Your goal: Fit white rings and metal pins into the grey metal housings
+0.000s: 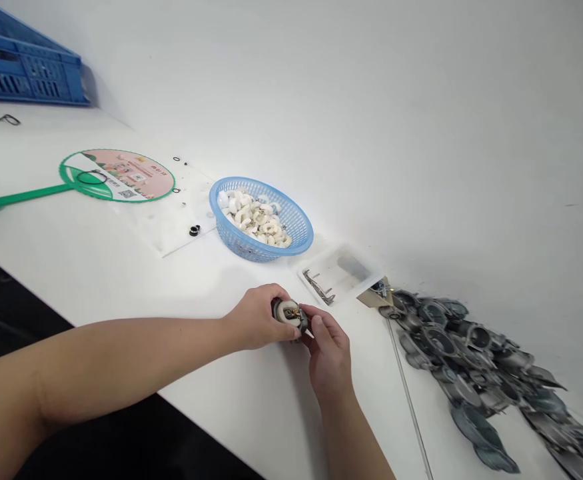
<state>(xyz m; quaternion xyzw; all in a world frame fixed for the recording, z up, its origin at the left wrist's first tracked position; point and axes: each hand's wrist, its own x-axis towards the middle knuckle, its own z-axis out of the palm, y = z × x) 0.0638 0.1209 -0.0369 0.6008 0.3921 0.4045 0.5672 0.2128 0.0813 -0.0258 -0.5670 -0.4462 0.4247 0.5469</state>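
My left hand [257, 319] grips a small dark grey metal housing [303, 321] from its left side, thumb along the near edge. Set in the top of the housing is a white plastic ring [286, 312], with brass-coloured bits in its middle. The fingers of my right hand [330, 357] are closed at the housing's right edge; whether they also pinch some small piece is hidden. Both hands are just above the white table. Beyond them stands a blue plastic basket [236, 241] full of white curved plastic pieces [256, 217].
A clear tray [344, 293] with metal pins [318, 287] and a small cardboard box [374, 297] stand right of the basket. Grey metal castings [461, 353] are heaped at right. A green-rimmed fan [121, 175], black rings [194, 230] and a blue crate [36, 73] are at left.
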